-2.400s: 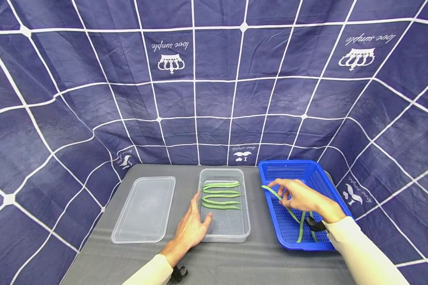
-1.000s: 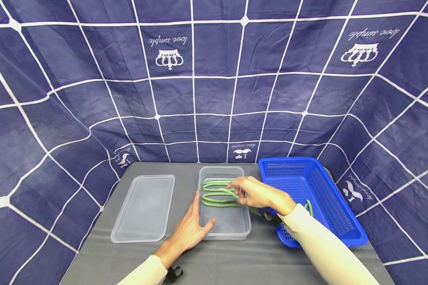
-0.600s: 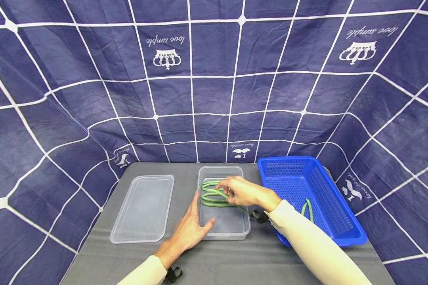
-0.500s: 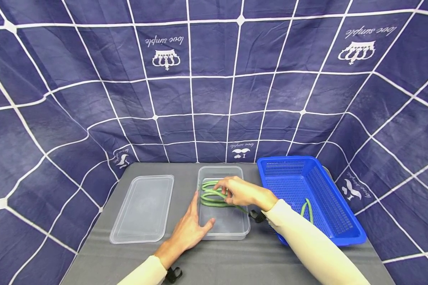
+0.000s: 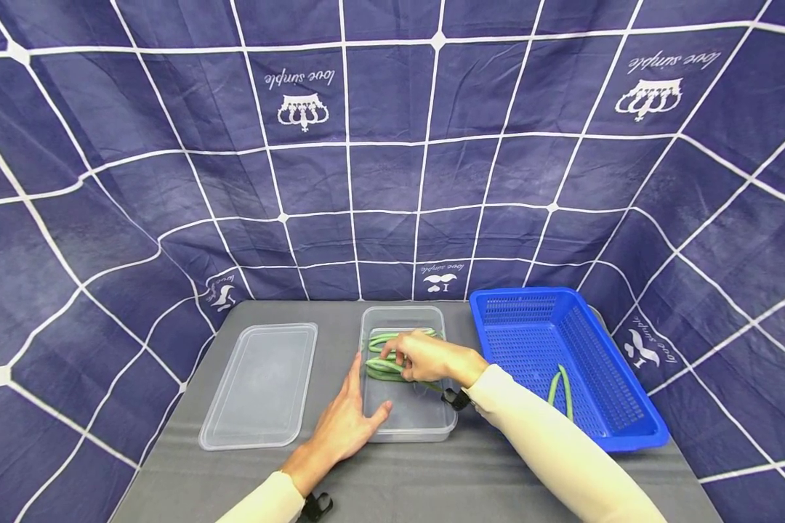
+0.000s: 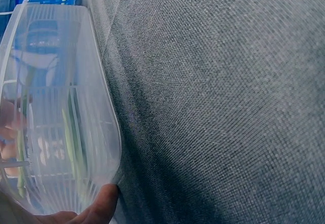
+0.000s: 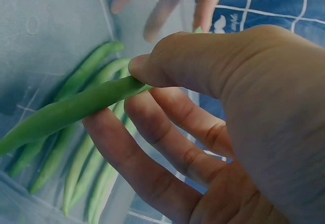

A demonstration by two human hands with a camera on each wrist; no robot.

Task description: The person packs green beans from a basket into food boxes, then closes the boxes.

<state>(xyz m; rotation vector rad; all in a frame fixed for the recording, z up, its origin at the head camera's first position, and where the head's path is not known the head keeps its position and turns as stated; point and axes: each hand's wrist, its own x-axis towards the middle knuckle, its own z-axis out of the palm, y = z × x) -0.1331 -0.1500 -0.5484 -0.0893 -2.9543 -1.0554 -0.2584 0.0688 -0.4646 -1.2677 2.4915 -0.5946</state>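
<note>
My right hand (image 5: 425, 357) is over the clear plastic container (image 5: 413, 420), pinching a green bean (image 7: 76, 104) between thumb and fingers. Below it, several other green beans (image 7: 56, 160) lie roughly side by side on the container's floor; in the head view the hand hides part of them. My left hand (image 5: 348, 418) lies along the container's left side with its fingers extended and thumb spread over the near part. From the left wrist, a fingertip (image 6: 106, 198) shows against the ribbed wall, and beans (image 6: 71, 137) appear through the plastic.
To the right stands a blue perforated basket (image 5: 517, 338) with a few green beans (image 5: 566, 392) in it. A translucent lid (image 5: 259, 386) lies flat on the grey cloth (image 5: 340, 479) at the left. Dark blue gridded fabric (image 5: 392, 181) hangs around the back and sides.
My right hand has carried the green bean left from the blue basket to the container, then slightly farther left over the other beans. My left hand has stayed at the container's side.
</note>
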